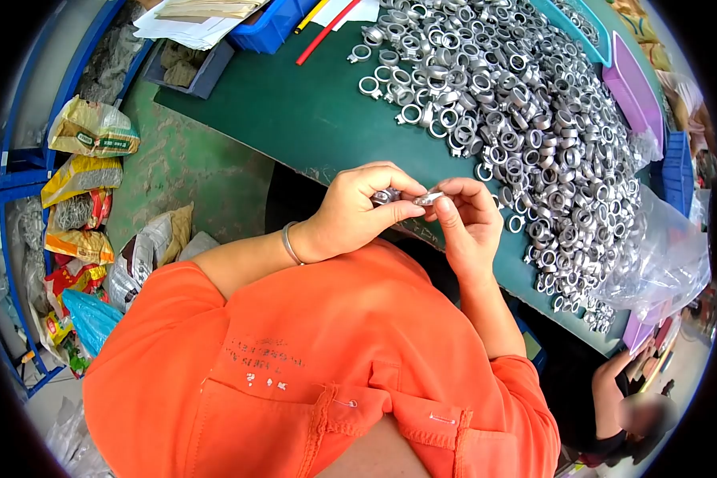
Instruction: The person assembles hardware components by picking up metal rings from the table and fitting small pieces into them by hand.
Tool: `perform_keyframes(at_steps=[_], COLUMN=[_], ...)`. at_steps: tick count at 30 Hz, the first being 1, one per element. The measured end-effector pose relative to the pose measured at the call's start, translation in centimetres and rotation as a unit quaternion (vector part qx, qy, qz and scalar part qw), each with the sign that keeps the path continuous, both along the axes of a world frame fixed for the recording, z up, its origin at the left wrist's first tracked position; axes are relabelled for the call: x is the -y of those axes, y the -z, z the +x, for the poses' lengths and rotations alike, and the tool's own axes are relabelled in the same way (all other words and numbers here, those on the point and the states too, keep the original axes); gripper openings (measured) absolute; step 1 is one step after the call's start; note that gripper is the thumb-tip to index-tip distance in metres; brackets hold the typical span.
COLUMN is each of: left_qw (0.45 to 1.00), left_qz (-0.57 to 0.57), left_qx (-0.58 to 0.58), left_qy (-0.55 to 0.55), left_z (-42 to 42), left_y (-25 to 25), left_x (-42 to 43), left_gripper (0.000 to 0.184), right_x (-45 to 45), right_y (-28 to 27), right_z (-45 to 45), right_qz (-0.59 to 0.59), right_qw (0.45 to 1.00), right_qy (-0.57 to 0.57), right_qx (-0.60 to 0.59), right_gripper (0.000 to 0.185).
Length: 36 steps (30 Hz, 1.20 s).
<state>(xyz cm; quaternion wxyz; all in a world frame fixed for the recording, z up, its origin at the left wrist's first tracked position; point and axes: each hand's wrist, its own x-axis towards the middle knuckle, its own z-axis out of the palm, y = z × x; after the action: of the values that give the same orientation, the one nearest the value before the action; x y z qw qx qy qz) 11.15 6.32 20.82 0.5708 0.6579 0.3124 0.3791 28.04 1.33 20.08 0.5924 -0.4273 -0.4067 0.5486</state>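
Observation:
My left hand [360,203], with a bangle at its wrist, is closed with thumb and fingers around a small silver metal ring [385,197]. My right hand [472,221] pinches a shiny metal piece [429,198] that meets the left fingertips; whether it is part of the same ring cannot be made out. Both hands are together above the near edge of the green table [295,111]. To the right of them a large heap of similar silver rings [534,135] covers much of the table, with a few loose rings close to my right hand.
A red stick [327,33], a blue bin [267,30] and a grey bin [191,73] are at the far left. Purple [631,88] and teal trays and a clear plastic bag [665,255] lie right. Sacks [95,127] line the left floor. Another person [613,398] is lower right.

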Motion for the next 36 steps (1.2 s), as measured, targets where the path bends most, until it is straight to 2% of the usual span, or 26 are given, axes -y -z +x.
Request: perform_keyframes(at_steps=[2,3,4,5,6,8,9,10,12,14,15,17,18,21,23,24,25,26,27,29,34,36], left_qw=[1.000,1.000,0.988,0.956,0.957,0.836,0.812,0.814,0.807,0.813,0.819,0.826,0.839,0.864,0.877,0.892,0.906,0.906,0.913,0.920,0.950,0.962], left_qz=[-0.014,-0.013,-0.152,-0.287,-0.283,-0.507,-0.543,-0.540,-0.543,-0.545,-0.543,-0.539,-0.524,-0.486,-0.465,-0.439,-0.411,-0.413,-0.397,-0.382,-0.309,-0.272], left_qx=[0.000,0.001,0.025,0.050,0.051,0.206,0.208,0.208,0.206,0.180,0.167,0.158,0.143,0.125,0.118,0.107,0.096,0.095,0.091,0.087,0.020,0.003], left_qy=[0.002,0.002,0.012,0.022,0.023,0.040,0.049,0.050,0.104,0.097,0.074,0.049,0.040,0.027,0.023,0.018,0.015,0.016,0.020,0.023,0.035,0.032], left_z=[0.0,0.0,0.0,-0.1,-0.1,-0.4,-0.5,-0.7,-0.9,-0.7,-0.5,-0.4,-0.4,-0.5,-0.5,-0.4,-0.2,-0.1,0.1,0.3,0.3,0.3], left_y=[0.1,0.0,-0.4,-0.6,-0.5,0.4,0.8,1.5,2.5,1.8,1.3,0.8,0.7,0.7,0.6,0.3,0.0,-0.1,-0.3,-0.8,-0.9,-0.6], left_x=[0.1,0.1,0.0,-0.2,-0.4,-0.9,-1.0,-1.1,-1.2,-1.2,-1.1,-1.1,-1.1,-1.0,-0.9,-0.9,-0.9,-0.9,-0.9,-0.8,-0.9,-0.7], left_gripper=[0.019,0.019,0.018,0.019,0.019,0.025,0.026,0.026,0.022,0.017,0.015,0.013,0.012,0.011,0.011,0.011,0.012,0.012,0.012,0.013,0.012,0.011], right_x=[0.0,-0.1,-0.4,-0.8,-0.8,-1.2,-1.5,-2.3,-4.2,-6.5,-6.6,-6.8,-6.7,-5.8,-4.9,-4.4,-3.8,-3.5,-3.2,-2.8,-2.0,-1.8], right_y=[0.2,0.4,0.4,-0.1,-0.5,-1.0,-1.1,-1.4,-0.7,-0.4,-0.5,-0.7,-0.4,-0.6,-0.2,-0.1,-0.6,-1.4,-1.5,-1.5,-0.9,-0.1], right_z=[-0.2,-0.2,-0.2,0.0,-0.3,-0.4,-0.4,0.0,1.7,3.1,3.2,3.3,3.1,2.5,2.0,1.7,1.6,1.3,1.2,1.1,0.4,0.2], right_qz=[0.029,0.091,0.153,0.249,0.287,0.328,0.340,0.350,0.283,0.208,0.209,0.163,0.156,0.178,0.087,0.000,-0.066,-0.130,-0.132,-0.161,-0.153,-0.013], right_qw=[0.998,0.983,0.953,0.872,0.846,0.859,0.855,0.833,0.773,0.708,0.708,0.660,0.656,0.669,0.873,0.943,0.963,0.974,0.974,0.981,0.981,0.983], right_qy=[0.041,0.065,0.088,0.116,0.111,0.016,0.007,0.026,0.131,0.191,0.191,0.152,0.146,0.143,0.113,0.077,0.057,0.038,0.038,-0.007,-0.020,0.015], right_qx=[0.045,0.147,0.248,0.404,0.435,0.394,0.391,0.429,0.553,0.647,0.647,0.718,0.724,0.707,0.467,0.324,0.253,0.180,0.180,0.105,0.116,0.185], right_gripper=[0.018,0.020,0.023,0.028,0.029,0.027,0.026,0.023,0.018,0.012,0.012,0.008,0.007,0.007,0.009,0.011,0.011,0.012,0.012,0.014,0.012,0.008])
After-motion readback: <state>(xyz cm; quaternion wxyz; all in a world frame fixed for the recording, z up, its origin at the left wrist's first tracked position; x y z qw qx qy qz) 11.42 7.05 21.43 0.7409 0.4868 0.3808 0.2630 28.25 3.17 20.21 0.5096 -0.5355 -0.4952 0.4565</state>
